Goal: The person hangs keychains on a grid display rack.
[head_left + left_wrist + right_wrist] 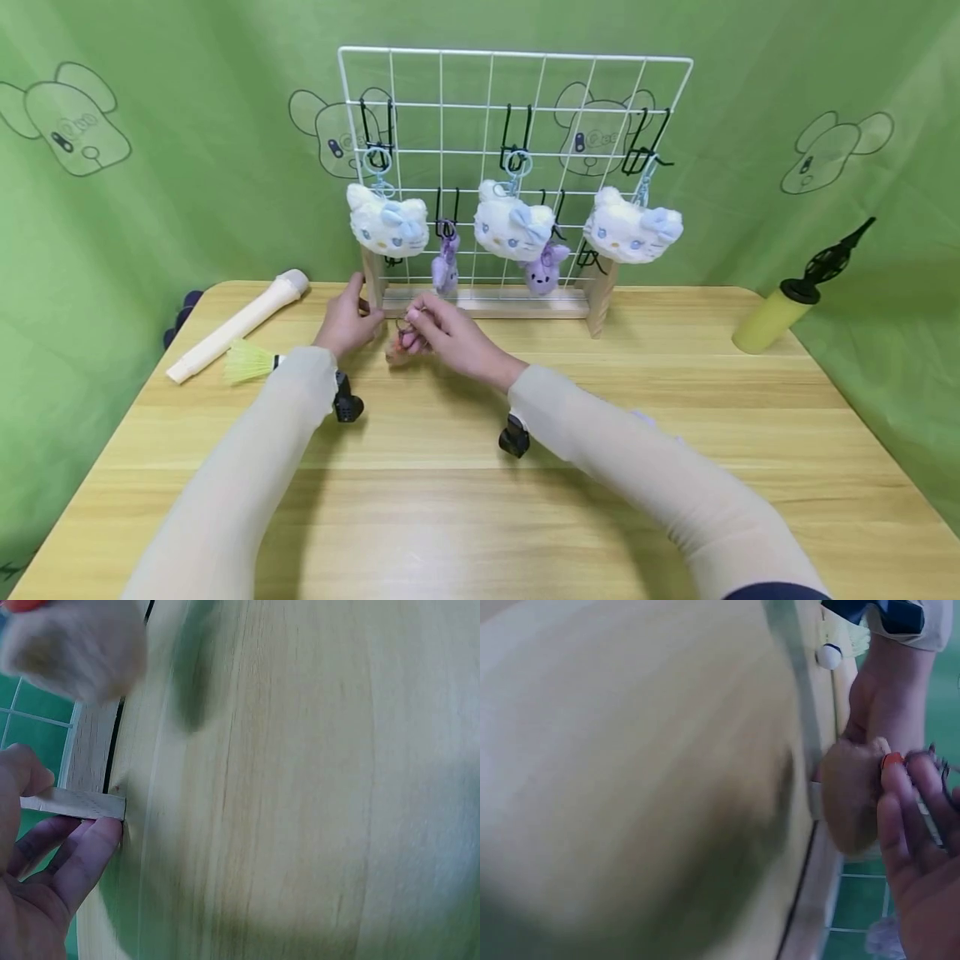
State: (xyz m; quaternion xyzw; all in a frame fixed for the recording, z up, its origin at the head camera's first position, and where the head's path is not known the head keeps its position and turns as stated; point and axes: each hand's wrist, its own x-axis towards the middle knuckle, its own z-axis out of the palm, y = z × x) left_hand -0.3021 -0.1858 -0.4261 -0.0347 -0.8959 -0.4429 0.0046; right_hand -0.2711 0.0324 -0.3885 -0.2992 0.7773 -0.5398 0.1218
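My left hand [349, 322] grips the wooden left foot [86, 802] of a white wire grid rack [517, 55], thumb on one side and fingers on the other. Just right of it, my right hand [459, 340] holds a small tan plush keychain [851, 799] by its dark metal ring. An orange bit shows where the plush meets the fingers. In the left wrist view the plush [79, 652] is blurred, over the table beside the rack's base bar [90, 742].
White cat-face plushes [388, 225] hang from black hooks on the grid, with purple plushes [543, 268] lower down. A white tube [236, 327] and a yellow shuttlecock [247, 362] lie at the left. A yellow hand pump [772, 319] lies at the right edge.
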